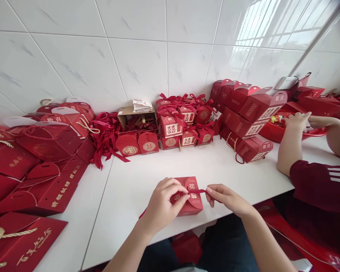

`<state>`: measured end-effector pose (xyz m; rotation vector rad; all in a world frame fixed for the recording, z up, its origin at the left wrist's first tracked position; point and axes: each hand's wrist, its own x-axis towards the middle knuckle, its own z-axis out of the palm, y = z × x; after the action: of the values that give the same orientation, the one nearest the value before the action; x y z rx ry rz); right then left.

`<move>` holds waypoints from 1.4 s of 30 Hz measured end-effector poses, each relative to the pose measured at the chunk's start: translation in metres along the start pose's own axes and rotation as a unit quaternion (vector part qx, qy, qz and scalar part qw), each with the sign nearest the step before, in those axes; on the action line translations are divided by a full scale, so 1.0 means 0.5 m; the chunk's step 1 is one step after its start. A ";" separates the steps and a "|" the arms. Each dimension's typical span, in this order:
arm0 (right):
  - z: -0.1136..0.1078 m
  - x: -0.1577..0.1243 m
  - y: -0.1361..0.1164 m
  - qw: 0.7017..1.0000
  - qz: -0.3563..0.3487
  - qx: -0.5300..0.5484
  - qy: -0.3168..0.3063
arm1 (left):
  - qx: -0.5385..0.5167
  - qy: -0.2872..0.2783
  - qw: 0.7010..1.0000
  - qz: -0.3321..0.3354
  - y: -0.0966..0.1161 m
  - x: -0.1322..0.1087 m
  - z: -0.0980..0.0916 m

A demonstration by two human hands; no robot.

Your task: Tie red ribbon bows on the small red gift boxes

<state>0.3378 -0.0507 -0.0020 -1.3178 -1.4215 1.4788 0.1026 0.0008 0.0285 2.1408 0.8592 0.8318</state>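
Observation:
A small red gift box (197, 207) with gold lettering lies on the white table in front of me. A dark red ribbon (197, 191) crosses its top. My left hand (168, 200) rests over the box's left side, thumb and forefinger pinched on the ribbon near the middle of the lid. My right hand (226, 198) is just beyond the box's right edge, its fingers closed on the ribbon, which runs straight between both hands. Part of the ribbon shows at the left, below my left wrist. My left hand hides the box's left end.
Red boxes with rope handles (45, 177) pile up at the left. Loose ribbons (106, 134), an open carton (136, 117), tied boxes (184, 121) and stacked boxes (243, 113) line the tiled wall. Another person's arms (290, 147) reach to a red basin (308, 135) at the right.

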 end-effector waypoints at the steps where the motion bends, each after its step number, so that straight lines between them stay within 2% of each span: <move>1: -0.002 -0.004 -0.004 1.000 -0.003 -0.002 -0.001 | 0.013 -0.011 1.000 -0.001 0.001 0.003 0.005; 6: -0.004 -0.019 -0.015 0.996 -0.002 -0.078 0.052 | 0.063 -0.035 0.997 -0.016 -0.006 0.008 0.014; 12: -0.002 -0.019 -0.030 0.987 0.013 -0.146 0.064 | 0.078 -0.039 0.996 -0.005 -0.012 0.008 0.017; 19: 0.003 -0.004 -0.058 0.997 0.006 -0.021 0.071 | 0.072 -0.021 0.997 0.020 -0.001 0.009 0.018; 25: 0.034 0.010 -0.071 0.990 -0.037 0.138 0.017 | 0.086 0.061 0.992 0.068 0.017 0.013 0.046; 33: 0.032 -0.010 -0.080 0.990 -0.039 0.128 0.048 | 0.091 0.098 0.988 0.075 0.011 0.017 0.059; 38: 0.034 -0.017 -0.085 0.992 -0.028 0.119 0.037 | 0.067 0.087 0.989 0.096 0.021 0.022 0.062; 42: 0.036 -0.015 -0.076 0.991 -0.027 0.120 0.045 | 0.065 0.123 0.986 0.088 0.018 0.018 0.064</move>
<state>0.3166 -0.0565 0.0342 -1.1716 -1.1735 1.4833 0.1345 -0.0084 0.0198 2.2853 0.8759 1.1799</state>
